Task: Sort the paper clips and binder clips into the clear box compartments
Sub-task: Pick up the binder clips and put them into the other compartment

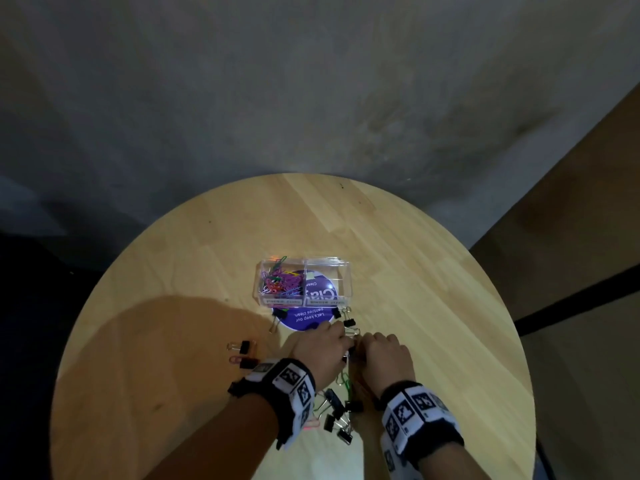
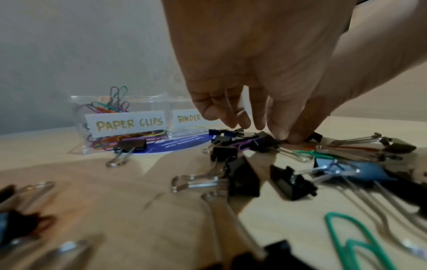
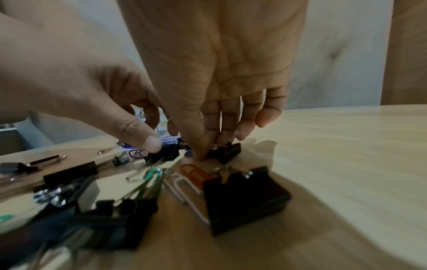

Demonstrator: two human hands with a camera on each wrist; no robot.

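Low in the middle of the head view, both hands work side by side on a round wooden table (image 1: 433, 271). The left hand (image 1: 320, 351) reaches down with curled fingers, its fingertips (image 2: 283, 134) meeting on a small black binder clip (image 2: 263, 141) in the loose pile; the pinch looks closed on it, though blur hides the exact contact. The right hand (image 1: 386, 358) has thumb and fingers drawn together around another black binder clip (image 3: 227, 151) that sits on the table. Just above the hands in the head view stands the clear box (image 1: 304, 280), resting partly on a purple round sticker (image 1: 304, 318). Its left compartment, labelled PAPER CLIPS (image 2: 126, 123), holds a tangle of coloured paper clips (image 1: 280, 280); the right compartment beside it looks bare of clips. More binder clips (image 1: 337, 419) lie scattered near the bottom of the frame between the wrists, with a green paper clip (image 2: 346, 237) and an orange paper clip (image 3: 196, 173) among them. Two further binder clips (image 1: 244, 355) lie left of the left hand.
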